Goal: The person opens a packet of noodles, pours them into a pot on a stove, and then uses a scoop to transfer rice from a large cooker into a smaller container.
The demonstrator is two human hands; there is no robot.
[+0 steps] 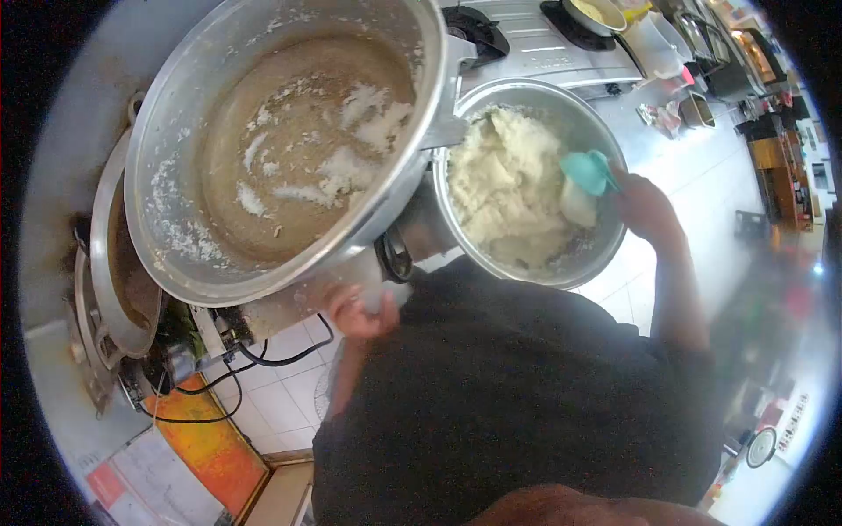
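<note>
My right hand [647, 209] is closed round the handle of a turquoise scoop [586, 173]. The scoop is inside a metal pot [531, 85], at the right side of a pale, lumpy mass [504, 180]. Below the rim of a large metal pan [289, 294] is my left hand [361, 316], with its fingers apart and slightly bent, beside something pale and blurred. White residue [333, 175] clings to the large pan's brown bottom.
A gas stove [544, 44] stands behind the pot, with a smaller pan [596, 16] on it. Black cables [285, 359] hang at the lower left, near an orange panel [215, 434]. Lids [114, 245] lean against the left wall.
</note>
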